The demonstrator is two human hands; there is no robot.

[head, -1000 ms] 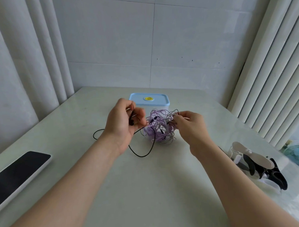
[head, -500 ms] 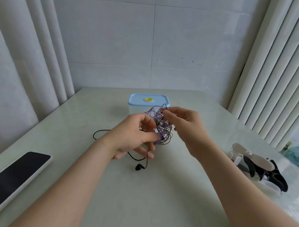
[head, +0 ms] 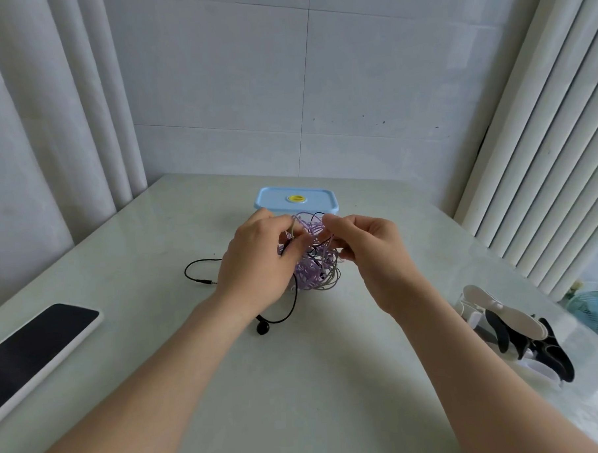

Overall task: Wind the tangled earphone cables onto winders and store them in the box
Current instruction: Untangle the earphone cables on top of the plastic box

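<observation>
A tangled ball of purple, grey and black earphone cables [head: 315,272] is held just above the table in front of the box. My left hand [head: 258,262] pinches strands on its left side. My right hand [head: 370,250] pinches strands on its right side. A black cable [head: 287,312] trails from the tangle down to the table, ending in a black earbud [head: 262,328]. Its jack plug [head: 205,281] lies to the left. The box [head: 296,200], with a light blue lid and a yellow sticker, stands shut behind the tangle.
A dark phone in a white case [head: 32,347] lies at the table's left edge. White and black winders [head: 514,333] sit piled at the right edge. Pale curtains hang on both sides, and a tiled wall stands behind the table.
Both hands have raised the tangle slightly and closed in on it. The black earbud now lies on the table, further from the tangle than before.
</observation>
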